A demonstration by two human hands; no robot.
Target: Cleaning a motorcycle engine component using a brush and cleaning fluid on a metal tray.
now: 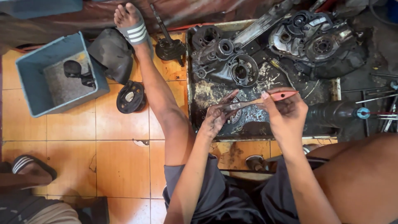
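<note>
I see a brush (pixel 265 99) with a reddish handle held level above the near part of a shallow metal tray (pixel 327 85). My right hand (pixel 286 110) is closed around the handle end, thumb and fingers pinching it. My left hand (pixel 217 116), black with grease, is closed with its fingertips on the dark bristle end of the brush; whether a small part sits between those fingers I cannot tell.

Under both hands, in the tray, lies a round dark part (pixel 235 116), mostly hidden by the left hand. Further back in the tray rests a dark engine casing (pixel 230 62) with round openings, and to its right a larger grey engine casing (pixel 315 39) with gears showing. The tray floor is stained with oil and pale residue.

Right of the tray, a black cylinder (pixel 331 113) lies on its side, with thin metal rods (pixel 375 97) beyond it.

Left of the tray, my left leg (pixel 159 91) stretches across orange floor tiles (pixel 120 166), the foot in a striped sandal (pixel 134 33). Beside the leg lies a black round pulley (pixel 130 97), and further left stands a blue plastic bin (pixel 31 76) with a small black part (pixel 76 72) inside. At the lower left corner, another person's foot in a sandal (pixel 29 166) is in view.
</note>
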